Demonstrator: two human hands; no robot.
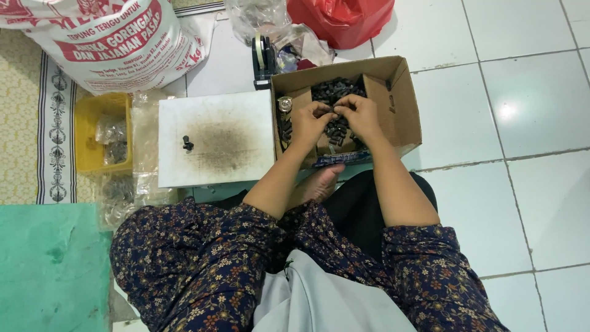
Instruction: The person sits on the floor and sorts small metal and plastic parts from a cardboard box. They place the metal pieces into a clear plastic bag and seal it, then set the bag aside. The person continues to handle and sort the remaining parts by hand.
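Both my hands reach into an open cardboard box [402,92] that holds a heap of small dark parts [335,91]. My left hand [310,122] and my right hand [359,115] meet over the heap, fingertips pinched together on small dark pieces between them. What exactly each finger grips is too small to tell. A small round metal-capped item [284,103] sits inside the box at its left wall.
A white board [215,138] with a dark smudge and one small dark part [187,144] lies left of the box. A yellow tray [101,132], clear plastic bags, a large printed sack [110,37], a tape dispenser [263,58] and a red bag [341,18] surround it. White floor tiles lie on the right.
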